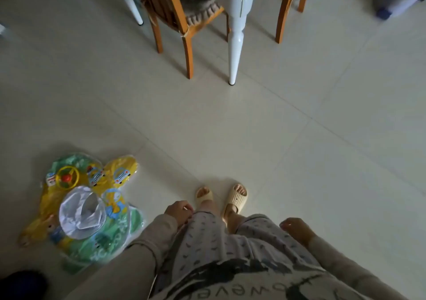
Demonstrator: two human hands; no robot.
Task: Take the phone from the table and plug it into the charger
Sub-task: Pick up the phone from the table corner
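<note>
— Both hands look empty to me. Fingers of the left hand (179, 211) curl loosely against the trouser leg, gripping nothing I can make out; the right hand (297, 228) hangs beside the other leg, fingers bent and slack, also holding nothing.

— So where's the phone?

— Nowhere in view. Neither is the charger. Only the white table leg (235, 41) shows, up ahead past the slippers (237, 199); the tabletop is cut off by the upper edge.

— Then nothing's done yet?

— That's my reading: the pickup and the plugging-in both remain, and the person stands well apart from the table.

— Anything else unclear?

— A wooden chair (182, 16) sits just beside that leg, and a deflated inflatable toy (87, 207) lies on the tiled floor (299, 126). The room is dim, so a thin pale mark at the left fingertips is too small to identify.
</note>
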